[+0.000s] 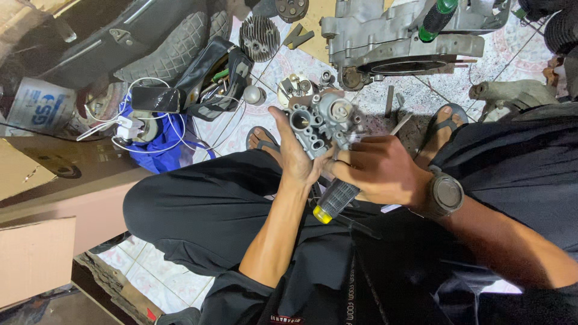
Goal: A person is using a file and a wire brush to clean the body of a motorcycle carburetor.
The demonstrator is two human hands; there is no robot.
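Above your lap, your left hand [293,157] cradles the grey cast-metal carburettor body [322,120] from below-left, fingers wrapped around it, while your right hand [378,170] grips the ribbed grey, yellow-capped screwdriver handle [335,200], its long axis angling up-right toward the casting.

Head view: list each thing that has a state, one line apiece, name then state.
carburetor: off the engine, held up in the left hand
screwdriver: gripped in the right hand, its tip hidden
engine case: opened, lying on the floor
tool bag: open
phone: screen dark
cardboard box: flaps open
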